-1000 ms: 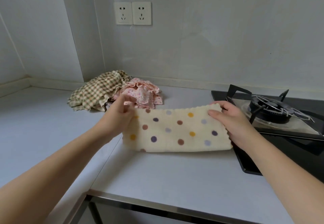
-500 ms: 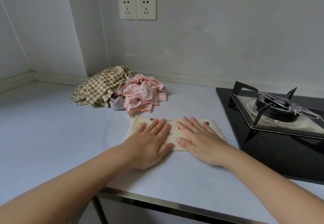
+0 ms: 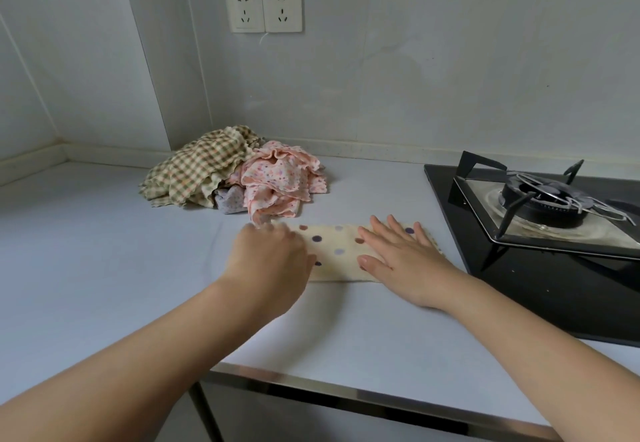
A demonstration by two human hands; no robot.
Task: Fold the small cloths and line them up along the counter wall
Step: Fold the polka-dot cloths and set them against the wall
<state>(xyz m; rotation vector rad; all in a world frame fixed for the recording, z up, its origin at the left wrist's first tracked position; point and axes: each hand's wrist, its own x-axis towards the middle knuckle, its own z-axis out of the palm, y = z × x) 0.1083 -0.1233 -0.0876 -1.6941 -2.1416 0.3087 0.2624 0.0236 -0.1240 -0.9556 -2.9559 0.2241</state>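
A cream cloth with coloured dots (image 3: pixel 337 251) lies folded into a long strip on the white counter (image 3: pixel 104 251). My right hand (image 3: pixel 401 256) presses flat on its right half, fingers straight and spread. Covering the strip's left end is my left hand (image 3: pixel 268 259), palm down, with its fingertips blurred by motion. Behind the strip, a crumpled heap holds a green-checked cloth (image 3: pixel 197 168), a pink flowered cloth (image 3: pixel 277 178) and a small lilac cloth (image 3: pixel 230 199). The heap sits close to the counter wall (image 3: pixel 381 95).
A black gas hob with a burner and pan support (image 3: pixel 540 206) fills the right side, close to the strip's right end. Two wall sockets (image 3: pixel 263 8) hang above the heap. The counter's metal front edge (image 3: pixel 346 393) runs below my forearms.
The cloth went from held up by both hands to lying folded on the counter. Since then my hands slid apart along it, left hand leftward and right hand rightward.
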